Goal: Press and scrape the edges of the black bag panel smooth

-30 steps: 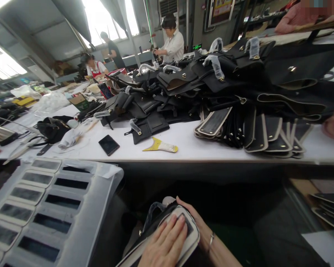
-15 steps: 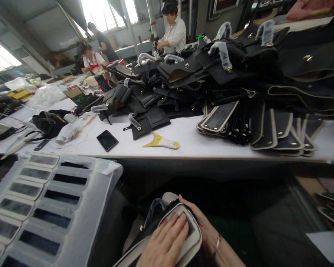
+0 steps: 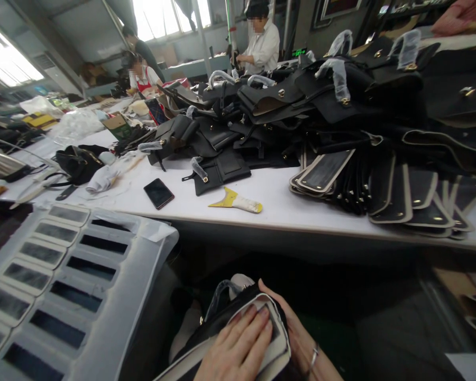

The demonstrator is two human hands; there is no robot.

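Note:
A black bag [image 3: 218, 317] with cream edging lies low at the bottom centre, tilted, its plastic-wrapped handle [image 3: 218, 296] towards the upper left. My left hand [image 3: 238, 341] rests flat on the cream-edged panel [image 3: 277, 330] at its end, fingers stretched out. From the right, my right hand [image 3: 287, 323], with a bracelet at the wrist, holds the far side of the bag. Its thumb or a finger shows at the top corner; the other fingers are hidden behind the bag.
A grey tray [image 3: 122, 280] of cream-edged panels is at the left. On the white table [image 3: 198, 214] are a phone [image 3: 158, 193], a yellow tool [image 3: 236, 201], stacked black panels [image 3: 400, 196] and a heap of black bags [image 3: 277, 100]. Several people are beyond.
The view has shifted, so the table things appear further right. My left hand still lies on the panel, and my right hand still holds the bag's side.

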